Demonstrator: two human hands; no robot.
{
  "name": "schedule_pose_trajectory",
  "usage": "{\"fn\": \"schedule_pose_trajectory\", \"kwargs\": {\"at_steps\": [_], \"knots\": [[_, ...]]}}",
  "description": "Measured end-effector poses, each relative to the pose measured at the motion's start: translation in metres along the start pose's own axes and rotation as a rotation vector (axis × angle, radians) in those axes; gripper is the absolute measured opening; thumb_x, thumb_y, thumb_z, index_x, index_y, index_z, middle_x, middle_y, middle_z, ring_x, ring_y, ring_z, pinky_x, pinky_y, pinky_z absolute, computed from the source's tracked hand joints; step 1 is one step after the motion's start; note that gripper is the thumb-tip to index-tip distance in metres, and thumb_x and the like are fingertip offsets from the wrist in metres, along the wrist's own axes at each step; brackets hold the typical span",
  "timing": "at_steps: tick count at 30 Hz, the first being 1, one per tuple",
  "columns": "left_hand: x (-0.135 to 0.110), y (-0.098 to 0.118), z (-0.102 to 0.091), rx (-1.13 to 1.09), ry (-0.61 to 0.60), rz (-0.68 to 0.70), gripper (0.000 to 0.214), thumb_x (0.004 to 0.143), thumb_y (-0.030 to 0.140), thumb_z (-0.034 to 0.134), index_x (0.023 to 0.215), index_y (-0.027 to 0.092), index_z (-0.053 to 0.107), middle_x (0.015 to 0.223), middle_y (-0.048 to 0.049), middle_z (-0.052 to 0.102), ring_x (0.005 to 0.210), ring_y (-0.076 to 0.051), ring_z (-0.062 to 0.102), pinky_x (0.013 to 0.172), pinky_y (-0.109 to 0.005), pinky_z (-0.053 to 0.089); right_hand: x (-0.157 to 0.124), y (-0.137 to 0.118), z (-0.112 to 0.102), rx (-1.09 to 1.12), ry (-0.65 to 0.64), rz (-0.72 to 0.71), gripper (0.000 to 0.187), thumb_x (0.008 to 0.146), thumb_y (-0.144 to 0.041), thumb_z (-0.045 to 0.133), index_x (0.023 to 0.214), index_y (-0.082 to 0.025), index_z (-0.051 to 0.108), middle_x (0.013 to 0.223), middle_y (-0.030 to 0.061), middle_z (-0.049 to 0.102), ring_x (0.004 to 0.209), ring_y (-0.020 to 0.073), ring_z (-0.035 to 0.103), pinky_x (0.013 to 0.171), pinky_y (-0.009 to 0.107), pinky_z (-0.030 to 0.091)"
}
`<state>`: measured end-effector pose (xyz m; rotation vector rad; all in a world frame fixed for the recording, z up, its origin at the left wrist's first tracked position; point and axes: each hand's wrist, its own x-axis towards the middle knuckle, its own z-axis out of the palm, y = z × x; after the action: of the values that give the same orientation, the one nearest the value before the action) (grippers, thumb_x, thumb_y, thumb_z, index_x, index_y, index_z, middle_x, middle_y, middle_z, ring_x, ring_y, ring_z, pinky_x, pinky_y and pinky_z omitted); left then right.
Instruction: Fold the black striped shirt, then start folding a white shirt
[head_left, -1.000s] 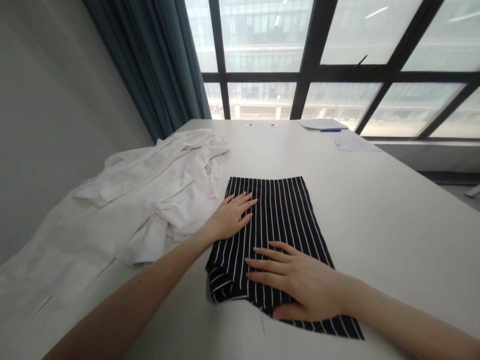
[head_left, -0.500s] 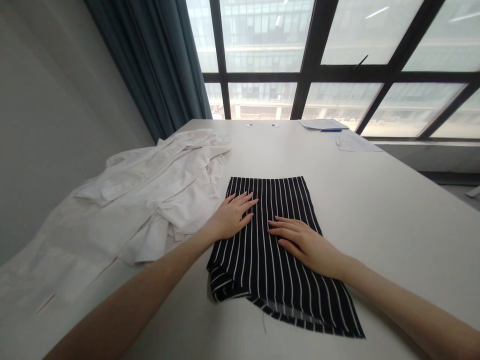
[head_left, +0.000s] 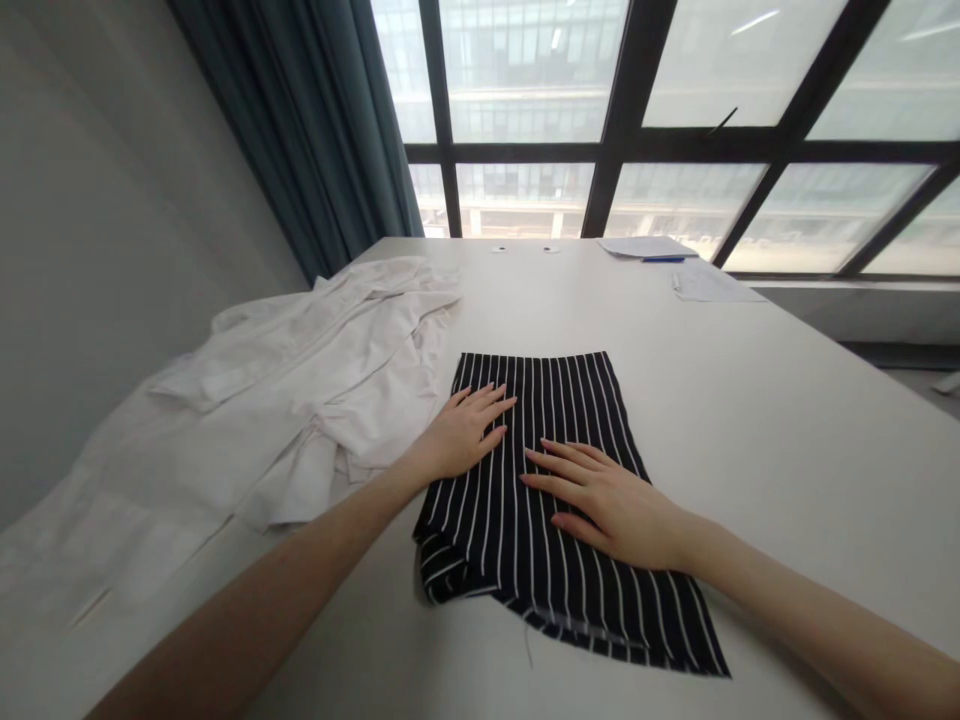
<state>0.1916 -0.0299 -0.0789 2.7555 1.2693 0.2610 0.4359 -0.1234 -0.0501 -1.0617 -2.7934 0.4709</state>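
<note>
A folded piece of black fabric with white stripes (head_left: 517, 540) lies on the white table in front of me. My left hand (head_left: 466, 432) rests flat on its upper left part, fingers spread. Lower and to the right, my right hand (head_left: 607, 500) lies on the cloth with its fingers apart, palm down. Neither hand grips anything. The cloth's near edge is uneven: its lower left corner is rumpled, and the layers part a little along the bottom. A loose thread hangs from that edge.
White garments (head_left: 300, 370) are heaped along the table's left side, close to my left forearm. At the far right lie papers (head_left: 716, 284) and a blue pen (head_left: 663, 260). A blue curtain (head_left: 330, 130) and windows stand behind the white table (head_left: 750, 400).
My right hand has slid slightly toward me and to the left over the striped fabric, its fingers spreading more. My left hand and the fabric look unmoved.
</note>
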Motion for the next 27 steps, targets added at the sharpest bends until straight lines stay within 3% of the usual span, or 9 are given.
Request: {"fn": "schedule_pose_trajectory", "kwargs": {"at_steps": [9, 14, 20, 23, 27], "knots": [[-0.001, 0.000, 0.000, -0.011, 0.012, 0.000, 0.048, 0.098, 0.032, 0.038, 0.146, 0.024, 0.041, 0.156, -0.0054, 0.035, 0.145, -0.022, 0.030, 0.118, -0.047, 0.021, -0.001, -0.016, -0.008, 0.137, -0.063, -0.147, 0.045, 0.098, -0.035, 0.049, 0.141, -0.026, 0.049, 0.150, 0.0031, 0.045, 0.142, 0.0230, 0.035, 0.118, 0.049, 0.024], [0.000, 0.000, -0.001, -0.017, 0.007, -0.001, 0.048, 0.098, 0.032, 0.039, 0.146, 0.024, 0.041, 0.156, -0.0050, 0.035, 0.145, -0.022, 0.030, 0.118, -0.046, 0.022, 0.000, -0.012, -0.007, 0.214, 0.101, -0.088, 0.034, 0.101, -0.032, 0.043, 0.129, -0.022, 0.060, 0.138, 0.0051, 0.059, 0.135, 0.0181, 0.044, 0.116, 0.043, 0.031], [0.000, 0.000, 0.000, -0.018, 0.008, -0.001, 0.048, 0.098, 0.032, 0.039, 0.145, 0.024, 0.042, 0.156, -0.0052, 0.035, 0.145, -0.022, 0.030, 0.118, -0.047, 0.022, 0.001, -0.002, -0.001, 0.144, 0.279, 0.048, 0.033, 0.100, -0.029, 0.042, 0.127, -0.022, 0.061, 0.135, 0.0059, 0.060, 0.137, 0.0206, 0.041, 0.113, 0.047, 0.035], [0.000, 0.001, 0.000, -0.013, 0.009, -0.002, 0.048, 0.098, 0.033, 0.039, 0.145, 0.024, 0.042, 0.155, -0.0052, 0.036, 0.144, -0.023, 0.030, 0.117, -0.047, 0.023, 0.002, 0.002, 0.002, 0.093, 0.256, 0.116, 0.036, 0.099, -0.030, 0.045, 0.131, -0.023, 0.058, 0.141, 0.0059, 0.055, 0.140, 0.0231, 0.038, 0.114, 0.051, 0.034], [0.000, 0.001, 0.000, -0.004, 0.008, -0.002, 0.048, 0.099, 0.032, 0.038, 0.145, 0.024, 0.042, 0.155, -0.0052, 0.036, 0.144, -0.022, 0.030, 0.117, -0.047, 0.023, 0.001, 0.002, 0.003, 0.024, 0.133, 0.094, 0.042, 0.100, -0.036, 0.043, 0.139, -0.024, 0.053, 0.149, 0.0052, 0.047, 0.142, 0.0256, 0.034, 0.115, 0.054, 0.030]]}}
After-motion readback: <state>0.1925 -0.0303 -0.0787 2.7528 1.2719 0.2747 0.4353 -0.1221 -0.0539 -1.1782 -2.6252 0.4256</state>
